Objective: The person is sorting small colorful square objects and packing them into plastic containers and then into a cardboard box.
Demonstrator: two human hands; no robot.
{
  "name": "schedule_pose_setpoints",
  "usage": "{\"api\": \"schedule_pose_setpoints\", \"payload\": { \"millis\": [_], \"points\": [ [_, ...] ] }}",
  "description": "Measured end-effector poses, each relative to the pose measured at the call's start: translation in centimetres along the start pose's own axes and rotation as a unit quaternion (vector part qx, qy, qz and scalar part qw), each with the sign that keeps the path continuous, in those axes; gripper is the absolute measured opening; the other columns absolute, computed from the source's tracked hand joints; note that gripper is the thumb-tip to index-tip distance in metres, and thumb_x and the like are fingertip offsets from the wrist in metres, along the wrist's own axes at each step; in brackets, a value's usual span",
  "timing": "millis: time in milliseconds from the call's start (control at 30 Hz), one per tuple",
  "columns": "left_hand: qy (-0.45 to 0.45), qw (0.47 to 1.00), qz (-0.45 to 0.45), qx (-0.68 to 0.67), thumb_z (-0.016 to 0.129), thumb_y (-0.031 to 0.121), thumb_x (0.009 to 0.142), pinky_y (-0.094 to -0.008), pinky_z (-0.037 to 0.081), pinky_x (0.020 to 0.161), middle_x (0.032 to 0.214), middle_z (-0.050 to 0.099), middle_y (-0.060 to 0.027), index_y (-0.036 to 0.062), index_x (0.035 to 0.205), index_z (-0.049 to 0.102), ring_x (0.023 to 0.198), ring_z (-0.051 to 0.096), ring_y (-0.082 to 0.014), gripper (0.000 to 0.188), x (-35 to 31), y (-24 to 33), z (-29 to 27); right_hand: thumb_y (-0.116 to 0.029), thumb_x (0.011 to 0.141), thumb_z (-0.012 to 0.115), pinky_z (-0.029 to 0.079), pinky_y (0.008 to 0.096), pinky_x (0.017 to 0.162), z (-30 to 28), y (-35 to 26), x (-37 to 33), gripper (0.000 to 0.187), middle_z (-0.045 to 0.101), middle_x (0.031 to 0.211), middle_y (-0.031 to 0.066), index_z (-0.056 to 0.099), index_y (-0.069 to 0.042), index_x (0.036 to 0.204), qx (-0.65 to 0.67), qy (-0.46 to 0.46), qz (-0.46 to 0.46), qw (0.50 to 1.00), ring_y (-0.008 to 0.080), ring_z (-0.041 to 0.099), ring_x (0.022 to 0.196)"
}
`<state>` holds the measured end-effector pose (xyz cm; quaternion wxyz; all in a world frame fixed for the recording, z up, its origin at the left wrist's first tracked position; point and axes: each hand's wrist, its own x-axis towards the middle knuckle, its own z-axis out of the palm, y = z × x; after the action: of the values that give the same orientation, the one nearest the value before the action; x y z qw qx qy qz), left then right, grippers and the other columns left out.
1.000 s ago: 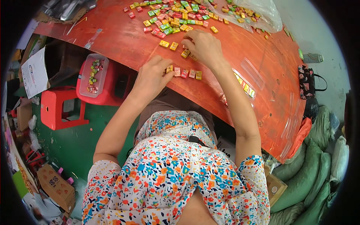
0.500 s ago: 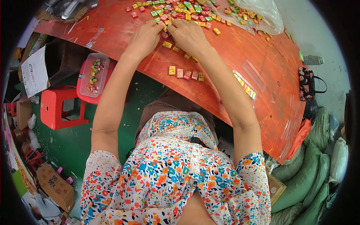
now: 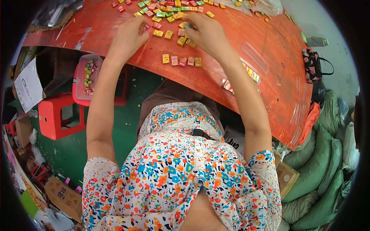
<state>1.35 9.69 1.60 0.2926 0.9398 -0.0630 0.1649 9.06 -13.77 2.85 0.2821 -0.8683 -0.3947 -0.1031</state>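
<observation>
My left hand (image 3: 130, 37) is over the red table, its thumb and forefinger curved apart beside a small pink box (image 3: 145, 27). My right hand (image 3: 206, 34) also has its fingers parted. Its thumb and forefinger reach over a few small boxes, among them a pink box (image 3: 181, 32) and a yellow box (image 3: 181, 41). Between the hands lie two yellow boxes (image 3: 168, 34). A spread heap of small red, green and yellow boxes (image 3: 169, 14) lies beyond my fingertips. Closer to me, several boxes stand in a short row, with a red box (image 3: 182, 61) in its middle.
Right of my right forearm lie a clear plastic tray with boxes (image 3: 251, 72) and a bare clear tray (image 3: 254, 54). A plastic bag (image 3: 266, 7) lies at the far edge. Left of the table, a tub of boxes (image 3: 81, 82) rests on a red stool; green sacks (image 3: 308, 169) lie right.
My hands were close together at the heap and are now apart, left hand leftward, right hand rightward. More boxes lie loose between them. The whole view has shifted slightly.
</observation>
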Motion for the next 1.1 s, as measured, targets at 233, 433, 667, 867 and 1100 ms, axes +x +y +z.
{"api": "schedule_pose_setpoints", "payload": {
  "millis": [233, 433, 667, 867, 1100],
  "points": [
    [-0.069, 0.986, -0.073, -0.129, 0.072, 0.01, 0.078, -0.0325, 0.05, 0.067, 0.084, 0.063, -0.0121, 0.0004, 0.104, 0.064, 0.071, 0.062, -0.0217, 0.029, -6.4, 3.9, 0.0, -0.022, 0.083, 0.071, 0.052, 0.0368, 0.069, -3.6, -1.2, -7.6, 0.029, 0.069, 0.088, 0.0155, 0.069, 0.001, 0.101, 0.035, -0.119, 0.162, 0.979, 0.0256, 0.066, 0.074],
    [-0.116, 0.984, -0.034, -0.128, 0.077, 0.014, 0.075, -0.0343, 0.049, 0.069, 0.089, 0.058, -0.0107, 0.0007, 0.11, 0.065, 0.073, 0.059, -0.0225, 0.039, -6.2, 4.2, 0.6, -0.025, 0.081, 0.074, 0.051, 0.038, 0.071, -4.3, -1.3, -8.8, 0.036, 0.066, 0.092, 0.0151, 0.067, -0.001, 0.107, 0.014, -0.134, 0.152, 0.979, 0.0283, 0.065, 0.077],
    [-0.114, 0.988, 0.02, -0.101, 0.079, 0.017, 0.073, -0.0361, 0.048, 0.072, 0.092, 0.056, -0.0116, 0.0026, 0.114, 0.066, 0.078, 0.059, -0.0252, 0.045, -5.3, 4.5, 1.5, -0.022, 0.081, 0.074, 0.05, 0.0395, 0.082, -3.3, -1.1, -8.8, 0.047, 0.06, 0.108, 0.0138, 0.06, -0.007, 0.123, 0.06, -0.143, 0.044, 0.987, 0.0304, 0.062, 0.092],
    [-0.128, 0.988, 0.051, -0.074, 0.078, 0.022, 0.076, -0.0382, 0.049, 0.073, 0.09, 0.057, -0.0109, 0.0037, 0.108, 0.068, 0.079, 0.061, -0.0264, 0.038, -4.7, 6.2, 2.9, -0.024, 0.082, 0.071, 0.05, 0.0406, 0.078, -1.8, -1.1, -8.8, 0.035, 0.062, 0.102, 0.0127, 0.066, -0.007, 0.112, 0.025, -0.098, 0.017, 0.995, 0.0321, 0.062, 0.089],
    [-0.094, 0.986, 0.076, -0.117, 0.075, 0.024, 0.079, -0.0384, 0.051, 0.064, 0.086, 0.059, -0.0096, 0.006, 0.097, 0.071, 0.073, 0.062, -0.0276, 0.025, -2.4, 9.6, 5.7, -0.023, 0.083, 0.07, 0.051, 0.0388, 0.074, -5.2, -0.5, -11.1, 0.028, 0.063, 0.094, 0.0109, 0.069, -0.008, 0.107, -0.013, -0.028, 0.073, 0.997, 0.0292, 0.062, 0.085]
  ]
}}
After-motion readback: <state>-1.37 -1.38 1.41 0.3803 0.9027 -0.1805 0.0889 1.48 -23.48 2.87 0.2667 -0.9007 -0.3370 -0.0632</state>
